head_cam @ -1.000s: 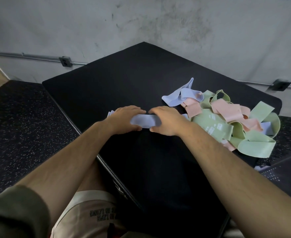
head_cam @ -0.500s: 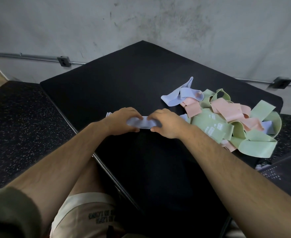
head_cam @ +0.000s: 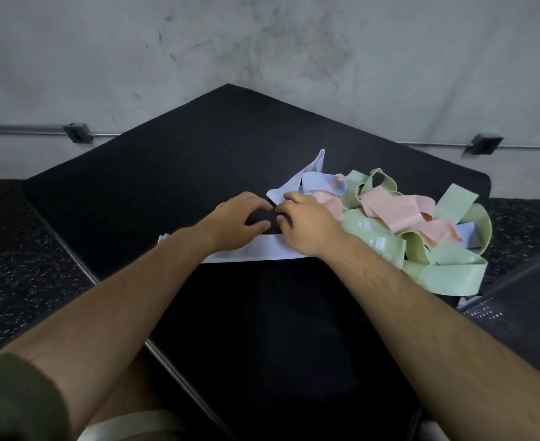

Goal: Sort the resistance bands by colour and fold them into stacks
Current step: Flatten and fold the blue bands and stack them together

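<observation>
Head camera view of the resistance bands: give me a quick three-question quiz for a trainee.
1. True or false: the folded blue band lies flat on the black mat.
2. Which colours make up the loose pile? A green, pink, blue; B red, yellow; C black only.
3. Fill in: the pile lies on the ___ of the right hand.
Key: 1 true; 2 A; 3 right.

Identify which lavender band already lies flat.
The flat lavender strip on the black mat beneath both wrists. The crumpled lavender band stands at the far-left edge of the pile; the buried lavender band shows partly at its right.
</observation>
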